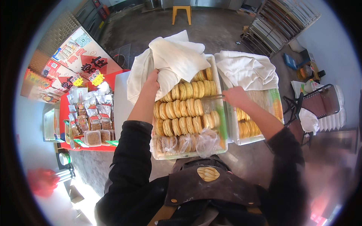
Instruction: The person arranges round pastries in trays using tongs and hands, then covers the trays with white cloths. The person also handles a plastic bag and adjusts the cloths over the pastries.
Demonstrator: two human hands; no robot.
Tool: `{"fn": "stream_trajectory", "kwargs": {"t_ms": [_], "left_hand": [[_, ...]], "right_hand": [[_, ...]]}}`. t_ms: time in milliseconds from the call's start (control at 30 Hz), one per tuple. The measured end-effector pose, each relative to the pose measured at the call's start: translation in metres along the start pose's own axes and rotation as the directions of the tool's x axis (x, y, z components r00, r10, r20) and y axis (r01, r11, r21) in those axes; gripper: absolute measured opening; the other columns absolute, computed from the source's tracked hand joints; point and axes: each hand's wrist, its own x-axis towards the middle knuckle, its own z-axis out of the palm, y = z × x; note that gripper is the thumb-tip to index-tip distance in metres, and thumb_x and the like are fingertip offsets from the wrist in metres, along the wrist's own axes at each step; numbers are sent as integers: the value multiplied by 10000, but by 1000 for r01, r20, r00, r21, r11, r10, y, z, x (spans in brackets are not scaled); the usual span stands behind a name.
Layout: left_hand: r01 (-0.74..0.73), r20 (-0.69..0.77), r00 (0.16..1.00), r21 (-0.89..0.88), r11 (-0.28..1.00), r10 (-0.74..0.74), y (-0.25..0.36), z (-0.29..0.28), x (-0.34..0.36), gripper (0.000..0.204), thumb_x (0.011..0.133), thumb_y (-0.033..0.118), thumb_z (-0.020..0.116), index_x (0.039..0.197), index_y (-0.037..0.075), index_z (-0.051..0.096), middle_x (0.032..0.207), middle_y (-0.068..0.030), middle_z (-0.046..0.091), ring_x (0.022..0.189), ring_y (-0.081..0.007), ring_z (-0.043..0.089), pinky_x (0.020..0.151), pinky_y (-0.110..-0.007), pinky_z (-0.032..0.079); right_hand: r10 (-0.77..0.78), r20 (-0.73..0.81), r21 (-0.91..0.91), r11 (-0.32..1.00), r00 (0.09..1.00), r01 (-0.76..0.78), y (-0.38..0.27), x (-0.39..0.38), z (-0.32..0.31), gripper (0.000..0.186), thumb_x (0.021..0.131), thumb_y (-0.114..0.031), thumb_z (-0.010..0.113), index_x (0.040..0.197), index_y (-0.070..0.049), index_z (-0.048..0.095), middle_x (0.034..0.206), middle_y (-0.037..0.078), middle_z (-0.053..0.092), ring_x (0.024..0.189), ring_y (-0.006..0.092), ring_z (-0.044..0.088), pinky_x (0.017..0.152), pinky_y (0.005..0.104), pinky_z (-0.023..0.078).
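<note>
My left hand (152, 80) is closed on the edge of a white cloth (177, 52), which lies bunched over the far end of a white crate (188, 155). Rows of round, flat, golden pastries (184, 108) stand on edge inside that crate. Plastic-bagged pastries (166, 144) fill its near end. My right hand (234, 96) grips thin metal tongs (214, 96), whose tips reach in beside the far rows of pastries. Whether the tips touch one is too small to tell.
To the right, a second crate (250, 141) of pastries is partly covered by another white cloth (247, 69). Bagged snacks and plastic tubs (92, 138) sit on a red-covered table (109, 148) at left. A metal rack (277, 28) and folding chair (320, 101) stand at right.
</note>
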Motion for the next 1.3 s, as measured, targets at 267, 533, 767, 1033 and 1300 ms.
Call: {"fn": "stream_trajectory", "kwargs": {"t_ms": [267,533,767,1033,1300], "left_hand": [[15,-16,1000,-9,1000,-15,-2,4,-7,472,1097,234,521,1458,-67,562,1401,-241,681,1270,-338,697,1081,-451,599],[-66,-8,998,36,997,66,-14,9,-6,467,1059,244,592,1392,-82,628,1338,-218,717,1190,-326,722,1001,-427,606],[-318,-25,916,564,762,401,-30,33,-38,421,961,285,706,1228,-40,704,1108,-142,752,920,-245,706,803,-386,573],[-623,442,779,621,475,444,-40,38,-120,412,897,229,768,1227,-11,716,1143,-138,753,1033,-243,725,940,-381,581],[-621,246,747,591,515,618,-139,-37,-242,319,938,148,746,1223,6,720,1119,-118,771,1074,-203,727,980,-352,558]], "right_hand": [[-95,56,-49,994,994,97,3,12,-29,339,963,-451,768,1056,-125,780,961,115,791,981,328,770,830,471,590],[17,193,379,921,981,-90,21,-48,-16,392,983,-460,726,1159,-112,769,1055,154,790,1037,338,750,897,468,577],[120,244,716,647,962,-262,-1,-103,27,565,999,-511,717,1329,-53,735,1145,203,774,1095,345,735,965,453,554],[284,216,687,636,934,-352,-32,-135,46,605,1000,-536,699,1344,-40,733,1213,250,762,1160,413,720,1015,465,550],[301,232,708,599,925,-373,-45,-142,50,619,1007,-568,660,1309,-34,746,1159,253,773,1125,423,732,994,477,557]]}}
